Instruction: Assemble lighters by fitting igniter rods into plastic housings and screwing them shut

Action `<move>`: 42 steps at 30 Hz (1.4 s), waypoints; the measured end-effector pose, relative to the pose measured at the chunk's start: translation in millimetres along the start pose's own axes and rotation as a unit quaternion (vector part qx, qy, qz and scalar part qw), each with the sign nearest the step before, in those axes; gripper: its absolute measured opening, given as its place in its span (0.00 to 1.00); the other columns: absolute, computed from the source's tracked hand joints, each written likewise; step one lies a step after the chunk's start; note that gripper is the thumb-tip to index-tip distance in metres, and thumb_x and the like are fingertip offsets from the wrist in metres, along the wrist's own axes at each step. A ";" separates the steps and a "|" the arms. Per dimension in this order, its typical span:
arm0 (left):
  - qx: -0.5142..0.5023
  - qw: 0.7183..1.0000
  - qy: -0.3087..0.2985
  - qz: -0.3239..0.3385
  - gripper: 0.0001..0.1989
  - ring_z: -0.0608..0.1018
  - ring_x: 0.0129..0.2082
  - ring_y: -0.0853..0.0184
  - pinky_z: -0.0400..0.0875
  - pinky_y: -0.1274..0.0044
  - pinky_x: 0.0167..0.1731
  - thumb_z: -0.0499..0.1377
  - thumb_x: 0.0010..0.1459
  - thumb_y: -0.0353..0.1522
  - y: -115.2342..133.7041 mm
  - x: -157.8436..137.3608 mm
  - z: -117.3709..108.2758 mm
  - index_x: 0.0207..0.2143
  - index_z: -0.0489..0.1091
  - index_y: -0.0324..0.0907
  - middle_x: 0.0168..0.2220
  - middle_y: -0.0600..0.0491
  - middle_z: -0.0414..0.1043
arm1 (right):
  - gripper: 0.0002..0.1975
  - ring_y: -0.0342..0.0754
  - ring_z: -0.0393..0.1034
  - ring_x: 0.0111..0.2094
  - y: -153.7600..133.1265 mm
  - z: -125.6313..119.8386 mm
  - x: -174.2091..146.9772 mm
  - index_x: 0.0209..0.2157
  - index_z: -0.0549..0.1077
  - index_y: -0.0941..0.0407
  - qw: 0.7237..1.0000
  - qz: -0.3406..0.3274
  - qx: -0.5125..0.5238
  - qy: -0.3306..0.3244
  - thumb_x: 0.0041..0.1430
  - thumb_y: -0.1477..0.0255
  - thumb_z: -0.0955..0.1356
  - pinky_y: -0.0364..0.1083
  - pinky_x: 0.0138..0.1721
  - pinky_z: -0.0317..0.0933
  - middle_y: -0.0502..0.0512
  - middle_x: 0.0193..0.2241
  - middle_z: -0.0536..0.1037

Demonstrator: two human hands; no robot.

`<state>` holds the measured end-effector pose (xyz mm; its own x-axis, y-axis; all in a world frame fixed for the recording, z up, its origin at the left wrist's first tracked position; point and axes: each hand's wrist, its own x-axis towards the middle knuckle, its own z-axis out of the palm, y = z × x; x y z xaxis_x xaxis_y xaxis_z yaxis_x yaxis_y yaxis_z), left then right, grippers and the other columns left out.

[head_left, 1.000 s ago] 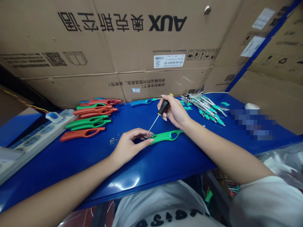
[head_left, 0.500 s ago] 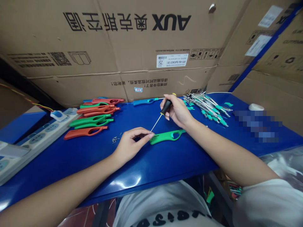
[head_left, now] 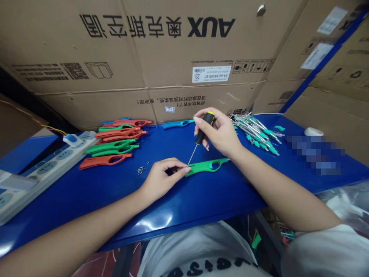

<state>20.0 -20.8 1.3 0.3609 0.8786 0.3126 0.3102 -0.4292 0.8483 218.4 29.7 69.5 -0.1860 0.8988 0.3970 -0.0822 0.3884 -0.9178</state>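
A green gas lighter (head_left: 199, 167) with a looped trigger guard lies flat on the blue table, its butt end toward my left hand (head_left: 164, 177). Thumb and index finger of that hand are pinched at the butt end; whether a screw sits between them is hidden. My right hand (head_left: 220, 132) is closed around the black and yellow handle of a screwdriver (head_left: 205, 129). Its thin shaft slants down to the lighter's butt end, where the tip meets my left fingertips. Several small screws (head_left: 141, 169) lie loose on the table left of my left hand.
Orange and green lighter bodies (head_left: 115, 147) are piled at the left, beside a white power strip (head_left: 47, 169). A blue lighter (head_left: 178, 124) lies at the back near the cardboard box (head_left: 173, 57). Metal lighter rods (head_left: 255, 132) are heaped at the right.
The screwdriver handle has tipped more upright, and my right hand's fingers have shifted around it. The tip and my left hand stay at the lighter's butt end. The view has moved slightly.
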 end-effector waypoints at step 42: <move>0.110 0.989 -0.055 0.077 0.16 0.79 0.49 0.62 0.73 0.69 0.53 0.65 0.57 0.28 -13.5 -0.8 0.6 0.49 0.73 0.42 0.49 0.50 0.79 | 0.27 0.42 0.72 0.30 19.5 7.1 -21.9 0.63 0.59 0.49 0.947 -0.224 -0.219 -0.073 0.65 0.68 0.67 0.42 0.28 0.72 0.56 0.50 0.73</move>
<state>16.0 -15.9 -10.7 0.5096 0.7756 0.3725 0.4230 -0.6028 0.6765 213.9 16.1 43.0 -0.3641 0.5990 0.7132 0.2237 0.7996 -0.5574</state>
